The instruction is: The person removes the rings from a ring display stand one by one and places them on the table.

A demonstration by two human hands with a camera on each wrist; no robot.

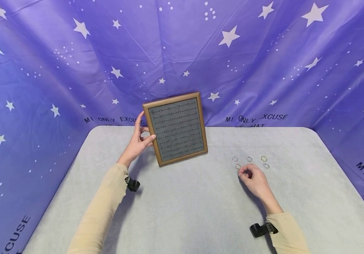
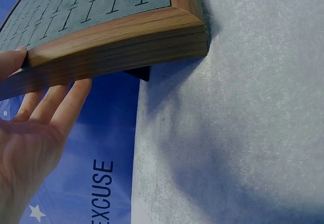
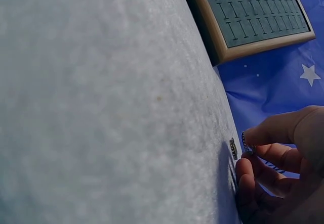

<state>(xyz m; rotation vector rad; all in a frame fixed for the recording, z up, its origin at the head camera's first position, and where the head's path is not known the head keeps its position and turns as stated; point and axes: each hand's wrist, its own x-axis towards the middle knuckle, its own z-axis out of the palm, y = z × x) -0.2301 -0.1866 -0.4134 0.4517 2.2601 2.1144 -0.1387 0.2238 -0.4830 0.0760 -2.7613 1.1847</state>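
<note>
My left hand grips the left side of a wooden-framed ring display, thumb at the front edge and fingers behind. The display leans back near the far table edge, its grey-green pad cut with rows of short slots. In the left wrist view, the fingers reach under the wooden frame. Over at the right, my right hand pinches a small ring between thumb and fingertips, low over the table. Another ring stands out just beyond it in the right wrist view.
Several rings lie beyond the right hand, among them a silver ring, a gold-toned ring and another silver ring. A pale grey cloth covers the table. A purple star-printed curtain hangs behind and along both sides.
</note>
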